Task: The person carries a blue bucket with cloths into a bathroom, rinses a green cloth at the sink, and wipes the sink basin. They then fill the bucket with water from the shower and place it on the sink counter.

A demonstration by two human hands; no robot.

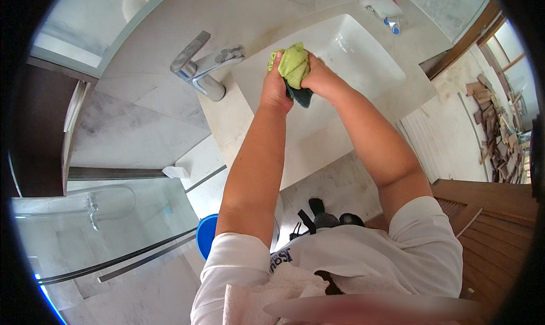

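Observation:
Both of my hands grip one bunched yellow-green cloth [294,65] above a white washbasin [370,52]. My left hand [274,90] holds its left side with the thumb up along it. From the right, my right hand [319,75] presses against the same cloth, and its fingertips are hidden behind the folds. A dark green scouring pad [301,95] sticks out below the cloth, between the two hands. Left of the basin stands a chrome mixer tap [204,65] with smudges on its spout and lever.
A clear plastic packet with a blue-capped tube [392,25] lies on the counter's far right corner. Below left is a blue bucket [207,233], near a glass shower panel [106,227]. Broken wood pieces [496,124] are heaped beyond the doorway; a brown louvred door [498,239] stands at right.

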